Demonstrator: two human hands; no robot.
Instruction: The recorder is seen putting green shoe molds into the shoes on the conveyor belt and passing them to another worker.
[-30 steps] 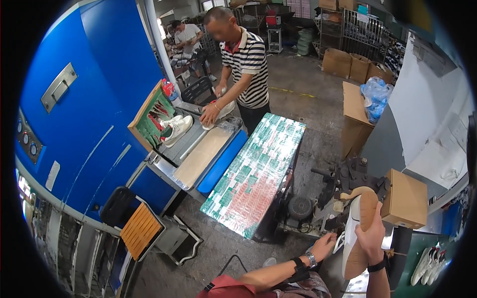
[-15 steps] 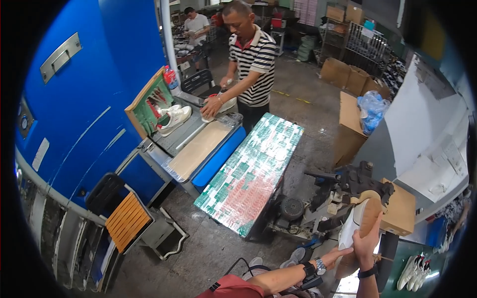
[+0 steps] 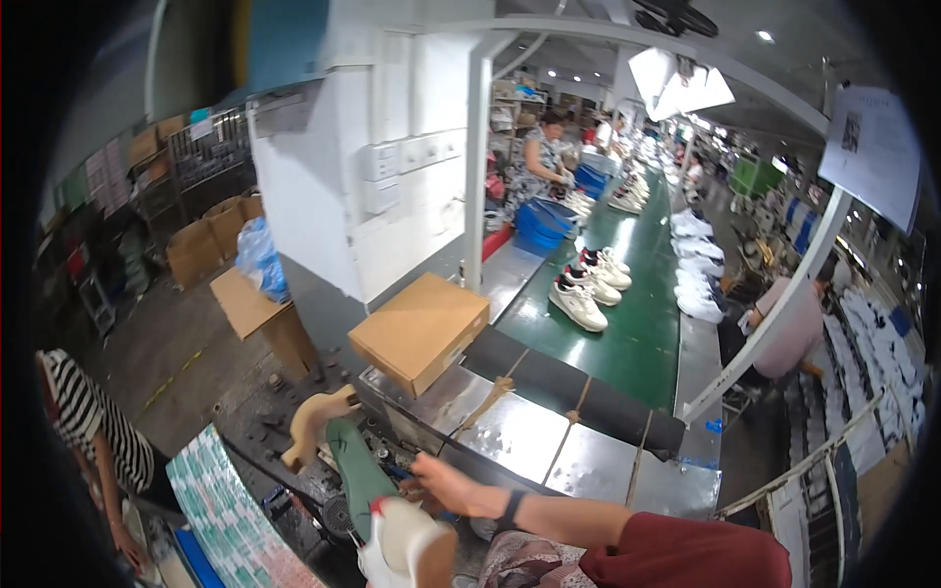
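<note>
A white shoe [image 3: 400, 541] with a red patch and a tan sole is at the lower edge, tilted. Against its red end rests a long green form [image 3: 355, 468] that looks like a shoe last. A curved tan piece [image 3: 316, 427] stands just beyond that form, over the machine. My right hand [image 3: 453, 488], with a dark band at the wrist, is beside the green form and just above the shoe. Its fingers are bent but smeared by motion, so whether they hold anything is unclear. My left hand is out of view.
A cardboard box [image 3: 420, 328] stands on the metal end of a green conveyor [image 3: 627, 323]. Several white shoes [image 3: 588, 289] stand on the belt. A patterned table [image 3: 221, 505] is at lower left, near a person in stripes [image 3: 83, 407]. A white metal post [image 3: 769, 314] rises at right.
My view has swung right to the conveyor. Both hands were at the shoe near the machine; now only my right hand shows, apart from the shoe. The green form has come into sight.
</note>
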